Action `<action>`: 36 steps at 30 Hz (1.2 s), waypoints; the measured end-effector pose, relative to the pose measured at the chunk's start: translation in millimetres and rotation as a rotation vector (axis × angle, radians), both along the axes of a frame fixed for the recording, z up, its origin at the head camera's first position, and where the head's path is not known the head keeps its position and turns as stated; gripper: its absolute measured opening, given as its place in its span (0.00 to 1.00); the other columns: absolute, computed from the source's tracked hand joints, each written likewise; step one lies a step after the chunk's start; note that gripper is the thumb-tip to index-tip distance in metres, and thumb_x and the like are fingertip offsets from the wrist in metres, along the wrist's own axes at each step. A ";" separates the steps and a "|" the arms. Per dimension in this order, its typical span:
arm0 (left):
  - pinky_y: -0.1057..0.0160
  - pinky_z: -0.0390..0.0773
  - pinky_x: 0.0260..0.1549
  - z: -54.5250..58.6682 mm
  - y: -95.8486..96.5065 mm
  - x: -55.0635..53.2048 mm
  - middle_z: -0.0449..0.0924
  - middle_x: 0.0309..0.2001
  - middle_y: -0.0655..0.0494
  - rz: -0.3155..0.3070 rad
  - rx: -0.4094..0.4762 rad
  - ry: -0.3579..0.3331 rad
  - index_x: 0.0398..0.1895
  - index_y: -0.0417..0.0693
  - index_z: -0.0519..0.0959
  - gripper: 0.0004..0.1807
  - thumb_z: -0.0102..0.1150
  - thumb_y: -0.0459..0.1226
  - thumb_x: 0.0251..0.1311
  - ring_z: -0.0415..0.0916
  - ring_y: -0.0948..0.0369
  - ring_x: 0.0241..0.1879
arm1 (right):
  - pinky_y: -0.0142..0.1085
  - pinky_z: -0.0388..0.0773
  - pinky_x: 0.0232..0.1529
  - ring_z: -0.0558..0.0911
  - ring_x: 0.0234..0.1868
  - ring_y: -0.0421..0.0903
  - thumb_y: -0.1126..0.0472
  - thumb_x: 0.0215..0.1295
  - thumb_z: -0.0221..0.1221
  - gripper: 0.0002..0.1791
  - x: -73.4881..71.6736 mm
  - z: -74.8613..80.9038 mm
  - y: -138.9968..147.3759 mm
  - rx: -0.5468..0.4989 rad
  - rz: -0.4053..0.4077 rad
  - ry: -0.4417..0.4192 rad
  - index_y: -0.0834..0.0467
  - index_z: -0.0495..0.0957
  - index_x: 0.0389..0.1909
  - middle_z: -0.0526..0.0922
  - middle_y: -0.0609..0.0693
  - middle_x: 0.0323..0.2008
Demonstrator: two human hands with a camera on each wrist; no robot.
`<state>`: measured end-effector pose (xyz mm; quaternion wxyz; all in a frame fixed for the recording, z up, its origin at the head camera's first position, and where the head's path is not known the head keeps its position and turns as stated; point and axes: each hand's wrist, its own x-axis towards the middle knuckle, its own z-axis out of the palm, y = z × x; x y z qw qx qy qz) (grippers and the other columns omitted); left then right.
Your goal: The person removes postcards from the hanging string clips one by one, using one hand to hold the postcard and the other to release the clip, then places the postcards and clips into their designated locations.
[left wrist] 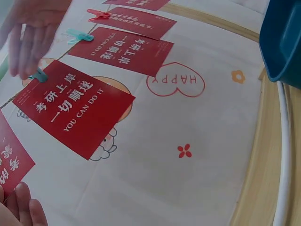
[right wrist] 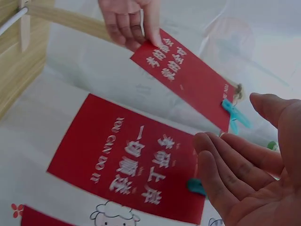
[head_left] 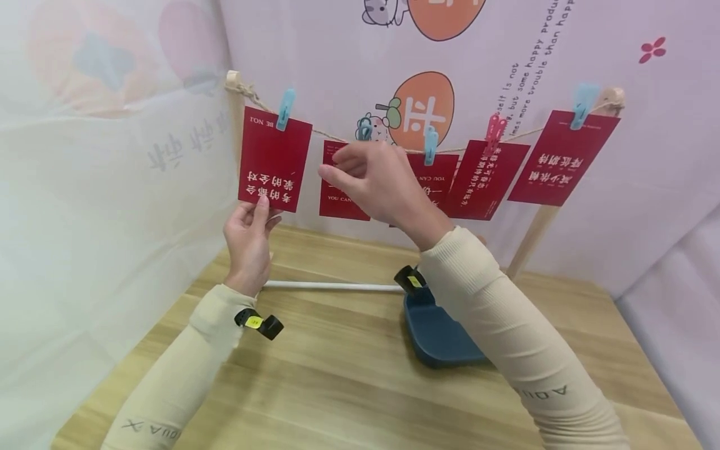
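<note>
My left hand (head_left: 249,244) pinches the lower edge of the leftmost red card (head_left: 274,159), thumb on its printed front. A light blue clip (head_left: 285,110) fastens that card's top to a twine line (head_left: 329,135). My right hand (head_left: 385,187) is raised in front of the second red card (head_left: 344,208) and holds nothing. In the right wrist view its thumb stands apart from its loosely bent fingers (right wrist: 240,165), which overlap the edge of that card. A teal clip (right wrist: 196,187) grips the second card beside these fingertips.
More red cards hang to the right, one from a pink clip (head_left: 495,132), the last (head_left: 565,159) near a wooden post (head_left: 531,240). A blue tray (head_left: 444,340) sits on the wooden table (head_left: 326,381), by a white rod (head_left: 337,286). Printed cloth (head_left: 315,50) hangs behind.
</note>
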<state>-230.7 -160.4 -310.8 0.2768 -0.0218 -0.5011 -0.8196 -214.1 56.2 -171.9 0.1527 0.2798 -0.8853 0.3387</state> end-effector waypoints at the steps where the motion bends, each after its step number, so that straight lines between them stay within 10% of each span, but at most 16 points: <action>1: 0.68 0.87 0.48 -0.4 0.3 0.3 0.85 0.44 0.56 -0.003 0.001 0.004 0.46 0.49 0.81 0.05 0.58 0.39 0.77 0.84 0.64 0.42 | 0.39 0.89 0.53 0.91 0.53 0.46 0.46 0.72 0.67 0.24 0.7 3.3 -2.9 -0.006 -0.004 0.006 0.56 0.85 0.60 0.91 0.51 0.54; 36: 0.68 0.86 0.50 1.1 -0.1 6.3 0.83 0.45 0.55 0.004 0.056 0.045 0.46 0.48 0.80 0.04 0.59 0.38 0.76 0.82 0.63 0.41 | 0.35 0.83 0.61 0.84 0.60 0.45 0.42 0.77 0.59 0.27 -34.7 60.5 -64.2 -0.008 -0.133 -0.078 0.55 0.78 0.66 0.86 0.50 0.62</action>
